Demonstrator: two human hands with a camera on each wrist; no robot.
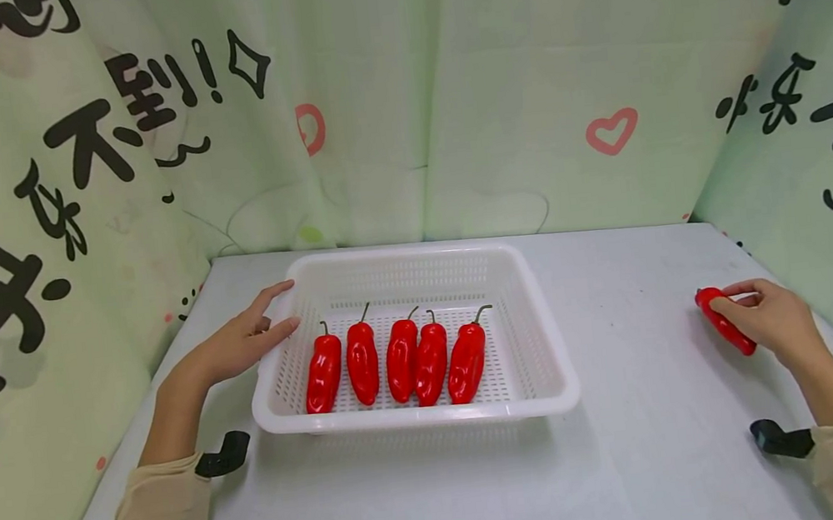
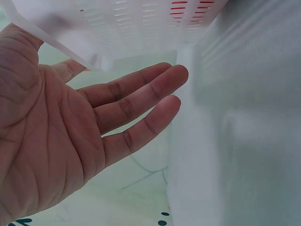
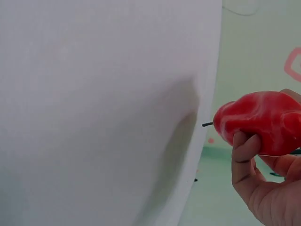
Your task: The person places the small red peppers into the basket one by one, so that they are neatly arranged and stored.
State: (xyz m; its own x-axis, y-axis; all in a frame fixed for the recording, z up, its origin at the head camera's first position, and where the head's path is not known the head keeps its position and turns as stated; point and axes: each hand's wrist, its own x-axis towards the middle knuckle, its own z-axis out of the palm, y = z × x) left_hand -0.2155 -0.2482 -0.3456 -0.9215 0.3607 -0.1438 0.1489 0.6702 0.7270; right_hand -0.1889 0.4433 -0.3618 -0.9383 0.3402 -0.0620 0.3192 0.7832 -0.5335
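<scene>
On the right of the head view my right hand holds a red chili pepper above the table. Thumb and fingers pinch its middle, and a thin dark stem sticks out in the right wrist view, where the pepper looks glossy. My left hand rests at the left rim of a white plastic basket, thumb and index finger touching the edge. In the left wrist view the other fingers extend loosely beneath the basket's slotted side. Several red peppers lie in a row inside, stems toward the back.
The white table carries the basket left of centre. Pale green curtains with black lettering and pink hearts enclose its back and sides. Black wrist mounts sit by both sleeves.
</scene>
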